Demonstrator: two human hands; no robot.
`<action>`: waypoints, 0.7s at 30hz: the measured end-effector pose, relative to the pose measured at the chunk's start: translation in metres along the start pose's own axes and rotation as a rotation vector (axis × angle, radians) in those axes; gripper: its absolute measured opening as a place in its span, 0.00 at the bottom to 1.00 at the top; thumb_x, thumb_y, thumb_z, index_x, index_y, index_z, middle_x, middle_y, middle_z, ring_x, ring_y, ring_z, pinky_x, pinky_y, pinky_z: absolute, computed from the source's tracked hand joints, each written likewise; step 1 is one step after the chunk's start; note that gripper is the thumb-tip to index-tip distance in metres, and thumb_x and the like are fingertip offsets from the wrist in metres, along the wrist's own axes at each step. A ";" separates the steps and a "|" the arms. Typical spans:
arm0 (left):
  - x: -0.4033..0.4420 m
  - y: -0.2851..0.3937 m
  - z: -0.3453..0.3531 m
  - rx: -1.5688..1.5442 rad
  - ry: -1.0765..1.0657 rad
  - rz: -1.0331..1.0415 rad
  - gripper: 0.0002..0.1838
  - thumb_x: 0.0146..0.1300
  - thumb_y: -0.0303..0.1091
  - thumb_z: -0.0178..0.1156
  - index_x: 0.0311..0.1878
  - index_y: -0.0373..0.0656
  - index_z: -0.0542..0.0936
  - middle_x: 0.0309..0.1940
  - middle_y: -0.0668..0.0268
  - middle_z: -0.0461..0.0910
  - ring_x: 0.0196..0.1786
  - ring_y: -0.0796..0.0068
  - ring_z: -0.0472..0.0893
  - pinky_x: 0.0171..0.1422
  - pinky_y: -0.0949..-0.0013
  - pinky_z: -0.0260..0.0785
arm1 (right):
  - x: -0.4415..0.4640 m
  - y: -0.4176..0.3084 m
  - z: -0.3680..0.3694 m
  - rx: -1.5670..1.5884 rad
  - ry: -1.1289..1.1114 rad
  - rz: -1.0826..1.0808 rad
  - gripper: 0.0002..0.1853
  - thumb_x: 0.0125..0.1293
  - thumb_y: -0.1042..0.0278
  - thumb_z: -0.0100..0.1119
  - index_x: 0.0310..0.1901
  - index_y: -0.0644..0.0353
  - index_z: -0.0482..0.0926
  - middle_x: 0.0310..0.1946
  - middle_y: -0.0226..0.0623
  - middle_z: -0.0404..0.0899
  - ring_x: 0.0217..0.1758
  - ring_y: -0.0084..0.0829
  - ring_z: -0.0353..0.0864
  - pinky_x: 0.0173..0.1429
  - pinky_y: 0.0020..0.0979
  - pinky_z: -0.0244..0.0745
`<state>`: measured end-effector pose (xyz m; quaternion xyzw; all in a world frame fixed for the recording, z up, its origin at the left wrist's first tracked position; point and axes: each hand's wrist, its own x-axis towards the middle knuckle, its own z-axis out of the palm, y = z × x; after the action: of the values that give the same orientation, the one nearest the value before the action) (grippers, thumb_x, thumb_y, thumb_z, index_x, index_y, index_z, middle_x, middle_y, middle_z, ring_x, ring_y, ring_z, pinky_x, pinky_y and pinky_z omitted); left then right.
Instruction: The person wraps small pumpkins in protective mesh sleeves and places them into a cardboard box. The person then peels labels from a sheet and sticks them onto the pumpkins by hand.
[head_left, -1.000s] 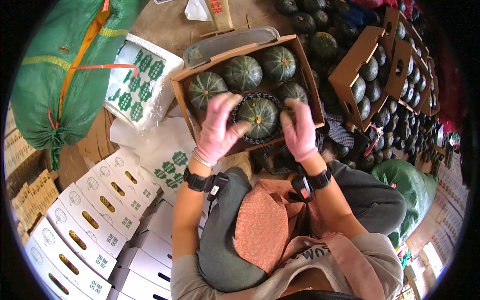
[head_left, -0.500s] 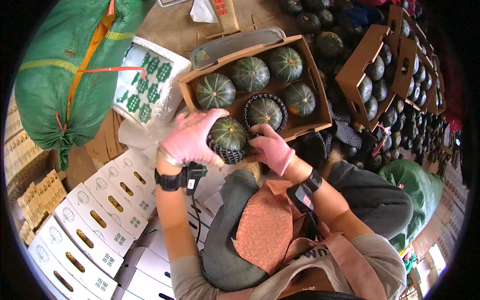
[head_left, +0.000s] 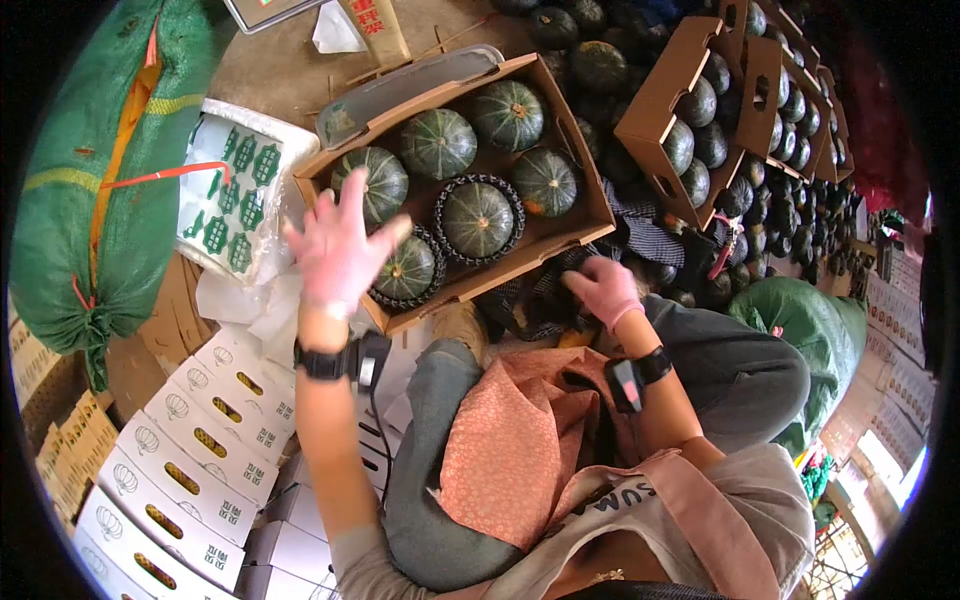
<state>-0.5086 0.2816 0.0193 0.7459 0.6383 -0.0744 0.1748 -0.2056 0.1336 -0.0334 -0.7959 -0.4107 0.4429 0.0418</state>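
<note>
My left hand (head_left: 345, 250), in a pink glove, is open with fingers spread over the left end of a cardboard box (head_left: 540, 258). Close to its thumb, a green pumpkin (head_left: 406, 270) in a black mesh sleeve sits in the box's near-left corner. A second sleeved pumpkin (head_left: 478, 220) lies beside it, and several bare pumpkins (head_left: 438, 144) fill the other spots. Just outside the box's near edge, my right hand (head_left: 607, 291), also gloved, has its fingers closed on a black mesh sleeve (head_left: 545, 292) from a loose pile; its fingertips are partly hidden.
Brown boxes of pumpkins (head_left: 668, 125) stand at the right, among many loose pumpkins (head_left: 600, 66). White printed cartons (head_left: 190, 440) line the lower left. A large green sack (head_left: 60, 230) and a wrapped stack of green-printed labels (head_left: 215, 195) are at the left.
The sleeved pumpkin that both hands held is now in the box's near-left corner. My left hand has let go and spread; my right hand has moved right to the mesh sleeves.
</note>
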 end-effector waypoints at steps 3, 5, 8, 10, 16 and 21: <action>0.042 0.021 0.018 0.133 -0.101 -0.225 0.46 0.43 0.66 0.63 0.66 0.66 0.58 0.54 0.48 0.68 0.57 0.53 0.71 0.60 0.39 0.50 | 0.014 -0.001 0.002 -0.417 0.260 0.104 0.29 0.50 0.51 0.67 0.49 0.57 0.67 0.44 0.46 0.71 0.44 0.48 0.78 0.46 0.43 0.76; 0.046 0.033 0.016 0.191 -0.099 -0.300 0.48 0.40 0.65 0.65 0.66 0.68 0.58 0.54 0.49 0.67 0.56 0.53 0.71 0.60 0.39 0.50 | 0.038 0.011 0.010 -0.519 0.178 0.056 0.29 0.52 0.53 0.66 0.52 0.55 0.68 0.46 0.45 0.70 0.45 0.47 0.78 0.47 0.42 0.76; 0.036 0.022 0.015 0.077 0.014 -0.248 0.50 0.36 0.62 0.68 0.66 0.70 0.57 0.54 0.52 0.65 0.55 0.52 0.71 0.60 0.38 0.49 | 0.043 0.016 0.004 -0.590 0.096 -0.043 0.21 0.53 0.65 0.62 0.50 0.53 0.72 0.46 0.46 0.70 0.46 0.45 0.79 0.46 0.41 0.77; 0.011 0.022 0.011 -0.085 0.211 -0.022 0.49 0.32 0.52 0.73 0.64 0.69 0.61 0.55 0.53 0.65 0.58 0.51 0.69 0.61 0.42 0.55 | 0.018 0.001 -0.010 -0.565 0.123 -0.078 0.19 0.51 0.68 0.62 0.46 0.57 0.72 0.44 0.47 0.70 0.44 0.47 0.78 0.45 0.41 0.77; -0.055 0.049 0.002 0.043 0.123 0.578 0.34 0.34 0.42 0.74 0.52 0.62 0.76 0.68 0.58 0.55 0.67 0.49 0.59 0.68 0.48 0.57 | -0.037 -0.022 -0.031 -0.131 -0.145 -0.589 0.17 0.44 0.67 0.62 0.36 0.64 0.71 0.35 0.50 0.73 0.39 0.51 0.76 0.42 0.41 0.73; -0.079 0.067 -0.017 -0.933 -0.242 0.691 0.21 0.57 0.50 0.62 0.34 0.38 0.76 0.29 0.56 0.74 0.34 0.56 0.76 0.36 0.64 0.68 | -0.077 -0.079 -0.015 0.001 0.305 -0.903 0.13 0.43 0.69 0.63 0.29 0.60 0.70 0.29 0.43 0.68 0.29 0.47 0.74 0.30 0.40 0.71</action>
<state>-0.4581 0.2062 0.0723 0.7410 0.2995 0.1908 0.5699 -0.2641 0.1368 0.0615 -0.5937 -0.7044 0.2588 0.2904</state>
